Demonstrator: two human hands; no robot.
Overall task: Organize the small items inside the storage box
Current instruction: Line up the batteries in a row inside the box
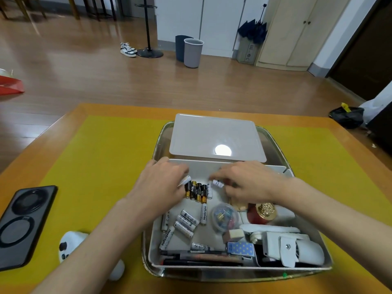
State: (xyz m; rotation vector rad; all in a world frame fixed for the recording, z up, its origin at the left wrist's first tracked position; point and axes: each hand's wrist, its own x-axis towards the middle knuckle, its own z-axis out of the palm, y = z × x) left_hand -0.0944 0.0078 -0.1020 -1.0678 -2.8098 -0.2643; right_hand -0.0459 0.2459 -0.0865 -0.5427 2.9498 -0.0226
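While you lined cells up | left hand [164, 183] pinched a white battery [185, 180] | right hand [244, 183] pinched another white cell [218, 183], both above the black-and-gold battery row [196, 190] at the far end of the white plastic storage box [233, 267] | best laid parallel, touching the row.

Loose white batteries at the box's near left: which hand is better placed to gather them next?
Left, probably. The left hand lies above those white batteries; the right hand is farther off, pinching a white battery.

There were four black batteries [195, 191], about nine white batteries [186, 223], one box [214, 169], two bins [192, 52]
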